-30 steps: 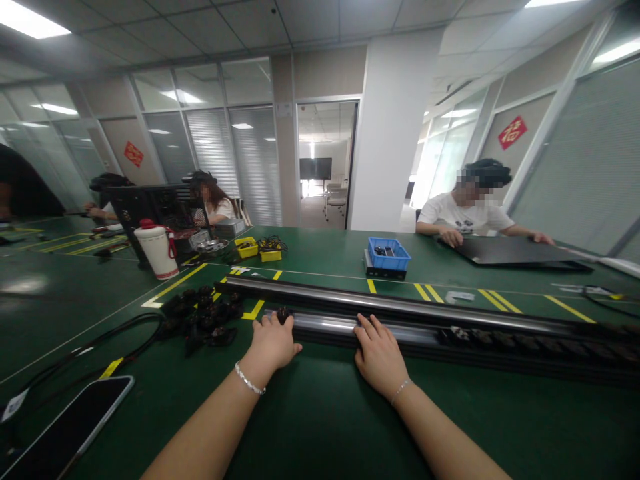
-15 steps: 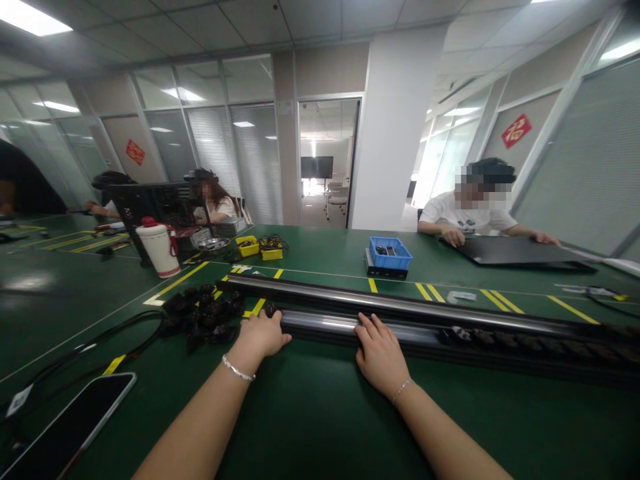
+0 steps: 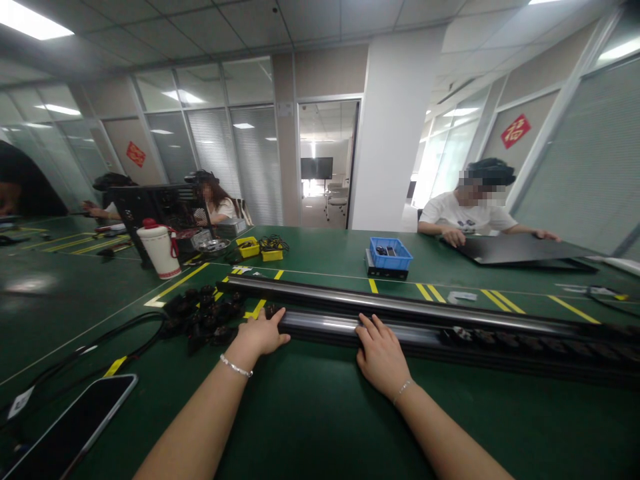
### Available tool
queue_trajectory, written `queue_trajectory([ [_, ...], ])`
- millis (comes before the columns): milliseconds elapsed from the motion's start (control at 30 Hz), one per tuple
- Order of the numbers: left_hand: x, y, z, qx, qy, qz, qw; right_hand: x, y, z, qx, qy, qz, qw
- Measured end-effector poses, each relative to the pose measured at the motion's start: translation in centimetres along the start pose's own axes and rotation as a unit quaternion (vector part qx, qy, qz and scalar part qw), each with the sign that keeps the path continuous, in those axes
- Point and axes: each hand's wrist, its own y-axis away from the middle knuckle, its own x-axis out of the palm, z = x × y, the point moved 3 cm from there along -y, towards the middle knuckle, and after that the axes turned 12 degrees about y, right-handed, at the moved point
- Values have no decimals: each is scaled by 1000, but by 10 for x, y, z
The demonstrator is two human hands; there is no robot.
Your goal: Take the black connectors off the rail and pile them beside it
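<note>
A long black rail with a shiny grey top [image 3: 323, 323] lies across the table in front of me. My left hand [image 3: 261, 333] is at its left end, thumb and index finger apart, next to a small dark piece [image 3: 271, 311]; its other fingers are partly hidden. Resting on the rail's middle, my right hand [image 3: 383, 353] has its fingers spread over the top and near edge. Toward the right, a row of dark parts [image 3: 505, 340] sits along the same rail. A second, similar rail [image 3: 350, 298] runs behind it.
Left of the rails lie a heap of black parts [image 3: 205, 313], black cables [image 3: 125, 327] and a phone [image 3: 75, 427]. Farther back stand a white bottle [image 3: 159, 250], yellow trays [image 3: 272, 254] and a blue bin [image 3: 391, 253]. A co-worker [image 3: 467, 210] handles a dark panel [image 3: 525, 247].
My left hand has shifted slightly left and up, its index finger now stretched out more. My right hand stays nearly still on the rail. The co-worker's panel is tilted a little more.
</note>
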Motion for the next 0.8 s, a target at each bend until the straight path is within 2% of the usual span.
queue_trajectory([
  [300, -5, -5, 7, 15, -9, 26, 1000, 0, 0, -1, -1, 1, 0, 1000],
  [800, -16, -10, 21, 33, 8, 15, 999, -1, 0, -1, 1, -2, 3, 1000],
])
